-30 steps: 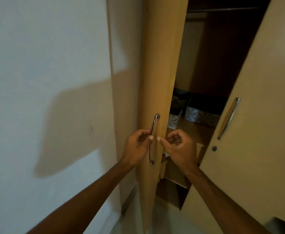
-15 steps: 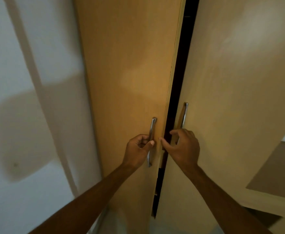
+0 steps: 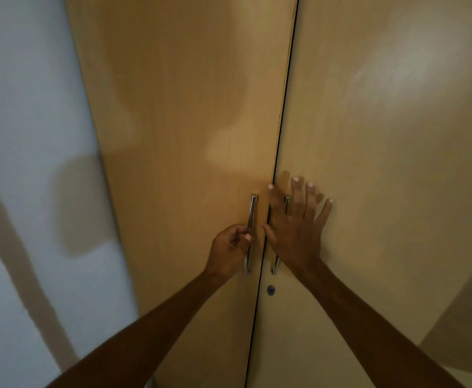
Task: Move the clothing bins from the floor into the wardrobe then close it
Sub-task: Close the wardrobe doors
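Both wooden wardrobe doors fill the view, the left door (image 3: 190, 135) and the right door (image 3: 383, 135) meeting along a thin dark seam. My left hand (image 3: 229, 250) grips the left door's metal handle (image 3: 251, 233). My right hand (image 3: 296, 231) lies flat with fingers spread against the right door, covering most of the right handle (image 3: 275, 266). The clothing bins are hidden behind the doors.
A small round keyhole (image 3: 270, 289) sits below the right handle. A white wall (image 3: 27, 135) runs along the left of the wardrobe. A tan surface (image 3: 470, 317) juts in at the lower right.
The doors swung together from wide open to shut, hiding the bins. My right hand went from curled near the door edge to flat with fingers spread on the right door. My left hand stayed on its handle.
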### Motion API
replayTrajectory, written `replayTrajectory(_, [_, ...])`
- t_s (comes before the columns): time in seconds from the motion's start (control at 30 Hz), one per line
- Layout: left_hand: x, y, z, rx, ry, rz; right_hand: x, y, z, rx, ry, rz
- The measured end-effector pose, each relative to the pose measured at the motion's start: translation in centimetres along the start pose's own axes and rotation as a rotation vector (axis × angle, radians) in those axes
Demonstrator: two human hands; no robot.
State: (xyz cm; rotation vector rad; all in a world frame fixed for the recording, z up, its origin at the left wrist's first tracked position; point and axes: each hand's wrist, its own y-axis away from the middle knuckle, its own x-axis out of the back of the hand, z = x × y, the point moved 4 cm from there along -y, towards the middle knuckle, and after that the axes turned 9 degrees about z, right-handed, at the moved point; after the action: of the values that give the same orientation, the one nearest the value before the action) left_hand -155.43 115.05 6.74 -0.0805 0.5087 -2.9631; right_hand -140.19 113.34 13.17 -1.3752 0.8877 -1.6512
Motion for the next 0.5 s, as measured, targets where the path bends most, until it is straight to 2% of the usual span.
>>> replayTrajectory(0.2, [-1.6,-2.1,-0.7,-0.029,0.003,0.054,-2.6,-1.6,1.0,0.029,-0.012,-0.056])
replayTrajectory(0.5, [-1.8,-2.8,-1.3,-0.075,-0.020,0.096,-2.7,-1.7,1.1,0.026,-0.061,-0.069])
